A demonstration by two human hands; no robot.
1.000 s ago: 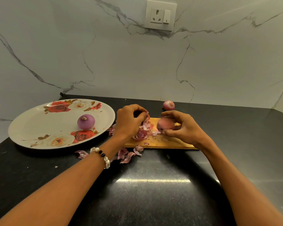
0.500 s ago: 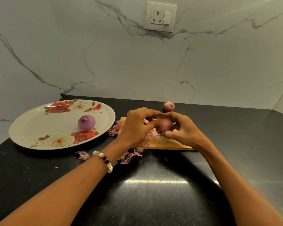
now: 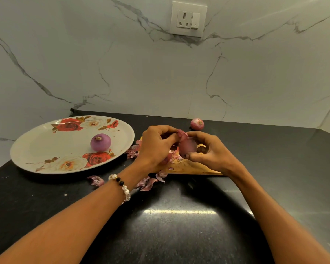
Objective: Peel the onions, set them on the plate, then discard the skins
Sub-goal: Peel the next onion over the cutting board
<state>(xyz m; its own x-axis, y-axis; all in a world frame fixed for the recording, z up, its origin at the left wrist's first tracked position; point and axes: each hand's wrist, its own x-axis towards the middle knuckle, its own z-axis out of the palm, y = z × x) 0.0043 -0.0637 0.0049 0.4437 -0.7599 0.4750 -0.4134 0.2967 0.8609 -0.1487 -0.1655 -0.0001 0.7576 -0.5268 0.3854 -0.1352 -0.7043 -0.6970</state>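
Note:
My right hand (image 3: 210, 151) holds a pinkish onion (image 3: 187, 147) between thumb and fingers, just above the wooden cutting board (image 3: 191, 167). My left hand (image 3: 156, 145) pinches a flap of skin (image 3: 182, 134) at the top of that onion. A peeled purple onion (image 3: 100, 142) lies on the white rose-patterned plate (image 3: 46, 147) at the left. An unpeeled onion (image 3: 197, 124) sits on the counter behind the board. Loose skins (image 3: 148, 182) lie on the counter in front of the board, and more skins (image 3: 132, 150) lie between the plate and the board.
The black counter (image 3: 170, 225) runs toward me. A marble wall rises right behind it, with a socket and switch (image 3: 188, 20) high up. One skin piece (image 3: 96, 180) lies near the plate's front rim.
My left hand came over from the skin pile on the board to the onion and now pinches a flap at its top. My right hand raised the onion slightly.

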